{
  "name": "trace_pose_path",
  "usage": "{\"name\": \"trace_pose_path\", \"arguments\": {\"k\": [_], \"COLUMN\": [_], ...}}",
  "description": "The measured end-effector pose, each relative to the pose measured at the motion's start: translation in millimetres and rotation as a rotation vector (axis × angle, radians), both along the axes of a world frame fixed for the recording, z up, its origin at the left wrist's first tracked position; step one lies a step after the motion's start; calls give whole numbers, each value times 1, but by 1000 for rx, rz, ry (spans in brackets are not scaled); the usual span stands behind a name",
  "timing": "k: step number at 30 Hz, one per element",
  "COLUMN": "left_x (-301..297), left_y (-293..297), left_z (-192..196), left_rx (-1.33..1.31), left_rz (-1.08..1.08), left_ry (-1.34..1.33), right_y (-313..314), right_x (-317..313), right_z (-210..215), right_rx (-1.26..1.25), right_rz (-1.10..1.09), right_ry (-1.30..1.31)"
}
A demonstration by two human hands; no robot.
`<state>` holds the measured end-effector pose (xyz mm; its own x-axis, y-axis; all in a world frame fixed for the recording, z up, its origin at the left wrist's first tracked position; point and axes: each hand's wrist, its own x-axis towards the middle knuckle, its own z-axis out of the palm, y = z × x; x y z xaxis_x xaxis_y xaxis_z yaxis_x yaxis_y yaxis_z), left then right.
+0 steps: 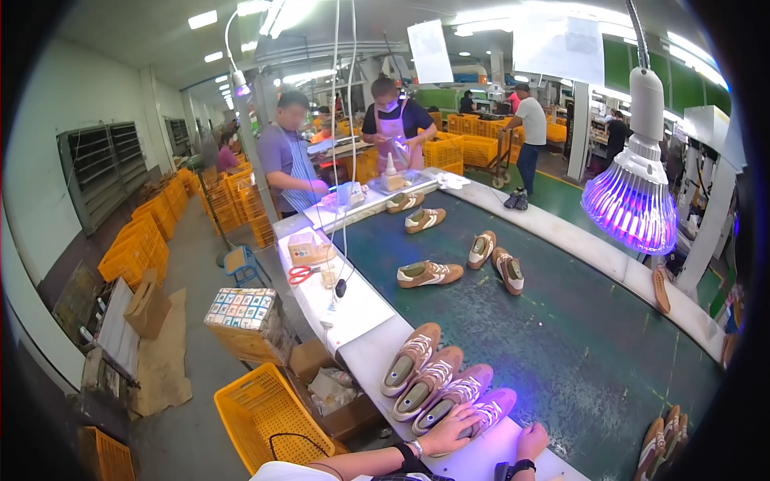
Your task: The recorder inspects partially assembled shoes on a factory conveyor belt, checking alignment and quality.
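Brown sneakers with white stripes and laces stand in a row along the near left edge of the table. My left hand (449, 430) lies over the nearest sneaker (493, 409), its fingers spread across the laces and opening. Purple light falls on this shoe and on the sneaker beside it (464, 388). Farther along the row are two more brown sneakers (437, 373) (415, 353). My right hand (531, 442) rests closed near the front edge, apart from the shoes, with nothing visible in it. A dark watch is on the right wrist.
More sneakers (431, 274) stand on the green conveyor belt (553, 345). A purple-glowing lamp (634, 196) hangs at the right. Red scissors (301, 275) lie on the white ledge. A yellow crate (269, 417) stands at lower left. Two people work across the table.
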<state>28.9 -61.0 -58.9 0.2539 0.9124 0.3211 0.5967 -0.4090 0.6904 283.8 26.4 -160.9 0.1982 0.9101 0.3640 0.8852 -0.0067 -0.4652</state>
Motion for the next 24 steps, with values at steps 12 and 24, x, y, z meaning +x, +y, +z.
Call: {"name": "trace_pose_path", "arguments": {"k": [12,24], "left_x": [4,-2], "left_y": [0,1], "left_z": [-6,2], "left_rx": [18,-14], "left_rz": [-2,2], "left_ry": [-24,-53], "right_y": [-3,4], "right_x": [4,2], "right_z": [0,-1], "right_rx": [-9,-7], "right_rz": [-21,8], "right_ry": [36,11]}}
